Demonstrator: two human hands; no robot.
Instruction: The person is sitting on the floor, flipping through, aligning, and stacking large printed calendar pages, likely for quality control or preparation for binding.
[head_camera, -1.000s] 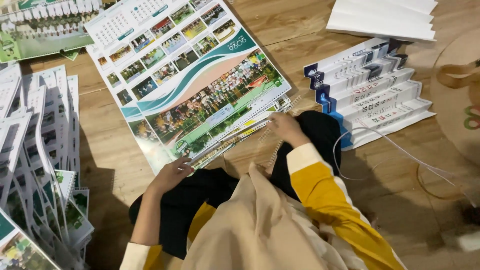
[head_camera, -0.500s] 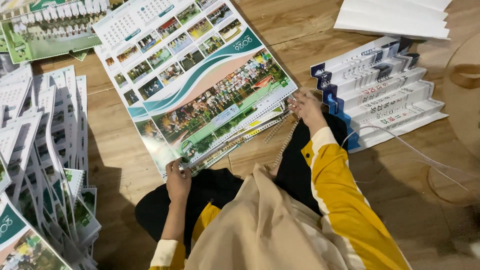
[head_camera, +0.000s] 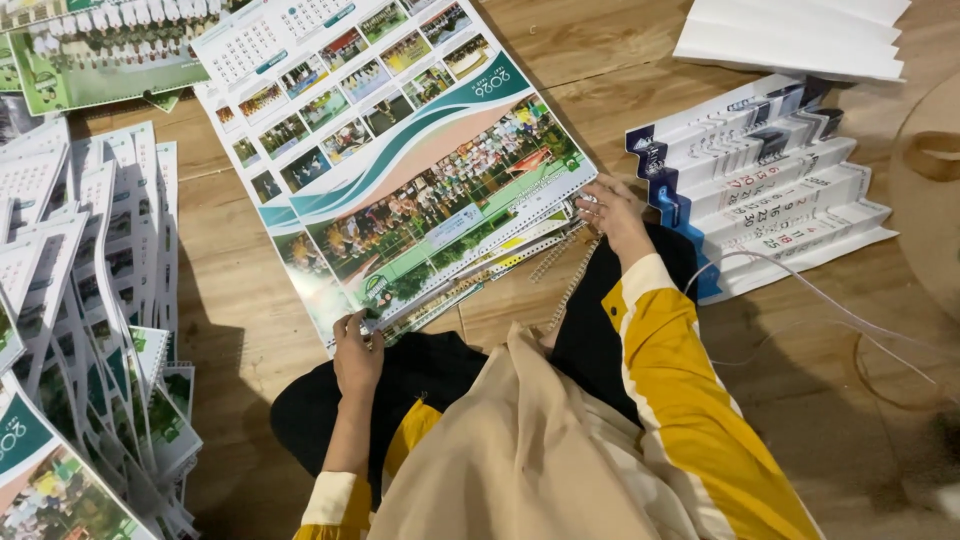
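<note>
The large glossy photo-printed wall calendar (head_camera: 400, 170) (long axis running from lower left towards upper right) was gripped at its near perforated edge by the left hand (head_camera: 357, 352) and right hand (head_camera: 612, 212) on the wooden floor (head_camera: 230, 300).

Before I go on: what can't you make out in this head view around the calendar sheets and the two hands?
- Left hand: fingertips hidden under the calendar sheets, grip unclear.
- Right hand: whether it holds the wire coil, too small to tell.
- Lower sheets: covered by the top one.
- Left stack: cut off by the frame edge.
</note>
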